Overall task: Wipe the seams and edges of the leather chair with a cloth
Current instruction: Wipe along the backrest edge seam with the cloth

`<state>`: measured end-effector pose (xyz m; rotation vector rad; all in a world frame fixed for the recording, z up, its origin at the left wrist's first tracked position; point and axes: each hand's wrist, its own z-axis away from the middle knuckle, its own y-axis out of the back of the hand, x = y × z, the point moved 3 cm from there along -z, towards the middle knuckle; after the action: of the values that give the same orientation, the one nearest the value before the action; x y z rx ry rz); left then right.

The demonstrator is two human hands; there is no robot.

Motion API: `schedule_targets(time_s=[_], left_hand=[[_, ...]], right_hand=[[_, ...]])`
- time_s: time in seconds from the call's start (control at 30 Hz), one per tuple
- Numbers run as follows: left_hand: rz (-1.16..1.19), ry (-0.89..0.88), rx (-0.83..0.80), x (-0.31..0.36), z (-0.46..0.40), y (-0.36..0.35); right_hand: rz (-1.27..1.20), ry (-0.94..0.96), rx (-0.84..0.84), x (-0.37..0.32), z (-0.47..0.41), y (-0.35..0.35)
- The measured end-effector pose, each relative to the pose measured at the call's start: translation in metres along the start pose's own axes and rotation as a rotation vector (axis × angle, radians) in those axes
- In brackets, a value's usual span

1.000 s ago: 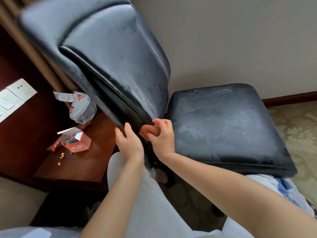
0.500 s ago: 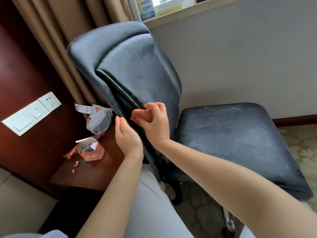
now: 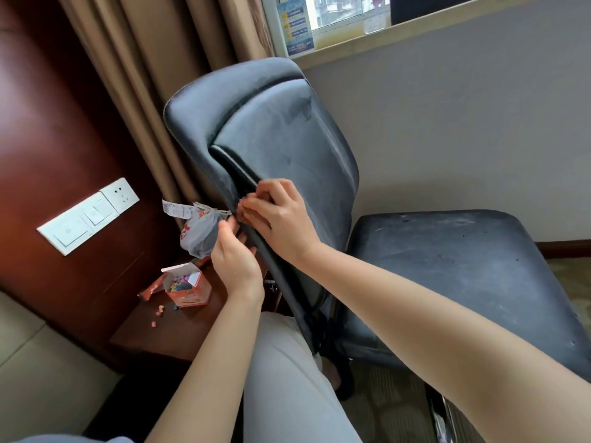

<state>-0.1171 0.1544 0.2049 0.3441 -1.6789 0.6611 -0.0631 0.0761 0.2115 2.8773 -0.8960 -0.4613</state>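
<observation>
The dark leather chair's backrest [image 3: 281,135] leans in front of me, its dusty seat [image 3: 447,270] to the right. A piped seam [image 3: 230,164] runs down the backrest's left edge. My right hand [image 3: 281,215] grips a small orange-brown cloth [image 3: 243,201], mostly hidden under its fingers, and presses it on that seam about halfway down. My left hand [image 3: 235,251] sits just below, its fingers curled around the backrest's edge.
A dark wooden side table [image 3: 179,324] at left holds an open box of coloured bits [image 3: 187,287], spilled bits [image 3: 158,311] and a tied plastic bag [image 3: 200,233]. Brown curtains [image 3: 160,75], a wall panel with switches [image 3: 89,215] and a windowsill [image 3: 415,33] surround the chair.
My right hand has carried the cloth up the backrest's left seam from its low end to about halfway. My left hand followed and took hold of the edge. My view has lifted.
</observation>
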Motion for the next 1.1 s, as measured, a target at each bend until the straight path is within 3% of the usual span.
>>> schedule_targets(time_s=[0.13,0.2,0.57,0.7,0.8,0.97,1.1], left_hand=[[-0.001,0.004,-0.013,-0.001,-0.003,0.003],[0.01,0.003,-0.001,0.0,-0.006,0.004],[0.037,-0.058,0.137,0.026,-0.027,-0.011],[0.041,-0.059,0.183,0.029,-0.032,-0.012],[0.05,-0.091,0.173,0.023,-0.027,-0.012],[-0.106,-0.161,0.153,-0.013,-0.004,-0.004],[-0.191,-0.111,0.152,-0.033,0.014,0.001]], right_hand=[[0.137,0.244,-0.118,0.012,0.045,0.004],[0.135,0.271,-0.134,0.014,0.044,0.002],[0.032,0.203,-0.041,-0.003,-0.04,-0.001],[-0.03,0.028,0.026,-0.013,-0.075,-0.007],[-0.05,-0.028,0.021,-0.009,-0.057,-0.006],[0.075,0.172,-0.07,0.012,0.019,0.01],[0.03,0.001,-0.143,0.017,0.037,0.027]])
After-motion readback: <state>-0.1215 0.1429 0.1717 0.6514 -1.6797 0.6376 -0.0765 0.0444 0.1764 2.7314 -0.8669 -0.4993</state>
